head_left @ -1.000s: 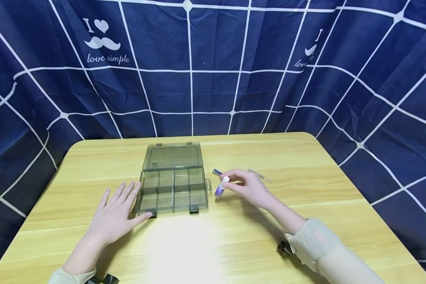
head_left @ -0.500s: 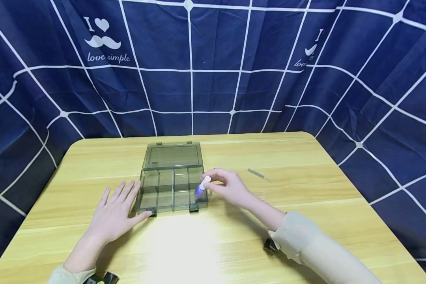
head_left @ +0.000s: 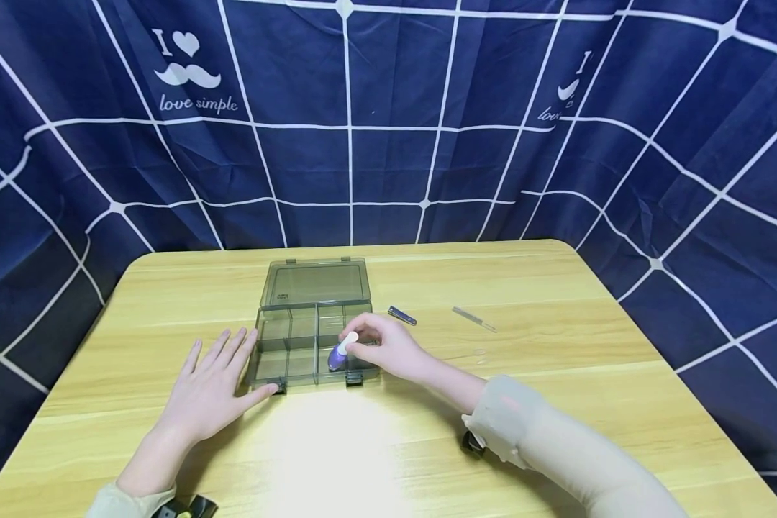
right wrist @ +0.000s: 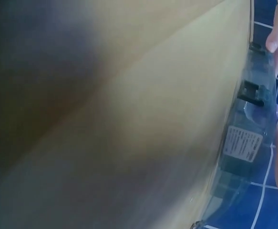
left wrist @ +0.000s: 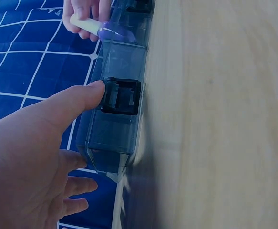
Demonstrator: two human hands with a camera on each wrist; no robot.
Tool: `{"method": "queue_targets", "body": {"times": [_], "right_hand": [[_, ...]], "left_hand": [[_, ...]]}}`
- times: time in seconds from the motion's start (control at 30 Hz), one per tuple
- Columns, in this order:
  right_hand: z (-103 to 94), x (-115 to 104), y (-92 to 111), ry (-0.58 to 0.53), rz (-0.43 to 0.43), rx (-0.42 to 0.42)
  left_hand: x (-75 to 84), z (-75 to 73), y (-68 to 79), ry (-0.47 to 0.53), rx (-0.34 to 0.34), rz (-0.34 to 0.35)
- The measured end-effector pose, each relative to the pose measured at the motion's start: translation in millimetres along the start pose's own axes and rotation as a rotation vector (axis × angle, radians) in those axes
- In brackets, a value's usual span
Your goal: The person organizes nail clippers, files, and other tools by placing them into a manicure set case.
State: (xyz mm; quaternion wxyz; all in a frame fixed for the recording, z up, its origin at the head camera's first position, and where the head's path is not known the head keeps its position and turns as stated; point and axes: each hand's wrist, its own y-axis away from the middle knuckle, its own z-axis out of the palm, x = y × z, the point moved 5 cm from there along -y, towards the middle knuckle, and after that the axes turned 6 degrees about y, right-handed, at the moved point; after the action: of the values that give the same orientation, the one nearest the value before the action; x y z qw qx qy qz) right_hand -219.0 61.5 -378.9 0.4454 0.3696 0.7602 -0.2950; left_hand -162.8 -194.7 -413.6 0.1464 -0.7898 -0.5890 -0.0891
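A smoky clear plastic organiser box with several compartments lies open on the wooden table, its lid tilted back. My right hand pinches a small purple bottle with a white cap and holds it tilted over the box's front right compartments. In the left wrist view the bottle shows above the box wall. My left hand lies flat on the table beside the box's left front corner. Its thumb touches the black latch.
A dark blue nail clipper lies on the table right of the box. Further right lie a thin metal strip and a small clear ring. A blue checked cloth hangs behind and around the table.
My right hand carried the purple bottle leftwards, from the table right of the box to over its front compartments, uncovering the nail clipper. The left hand stayed still.
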Motion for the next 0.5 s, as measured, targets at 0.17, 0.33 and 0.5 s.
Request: {"method": "queue_targets", "body": {"times": [0.17, 0.33, 0.5], "right_hand": [[4.0, 2, -2, -0.015, 0.007, -0.027], [5.0, 21, -6, -0.025, 0.014, -0.028], [0.4, 23, -4, -0.012, 0.017, -0.043]], "left_hand": [[-0.2, 0.1, 0.5, -0.001, -0.002, -0.003], [0.1, -0.5, 0.7, 0.001, -0.001, -0.004], [0.5, -0.7, 1.2, -0.001, -0.004, -0.007]]}}
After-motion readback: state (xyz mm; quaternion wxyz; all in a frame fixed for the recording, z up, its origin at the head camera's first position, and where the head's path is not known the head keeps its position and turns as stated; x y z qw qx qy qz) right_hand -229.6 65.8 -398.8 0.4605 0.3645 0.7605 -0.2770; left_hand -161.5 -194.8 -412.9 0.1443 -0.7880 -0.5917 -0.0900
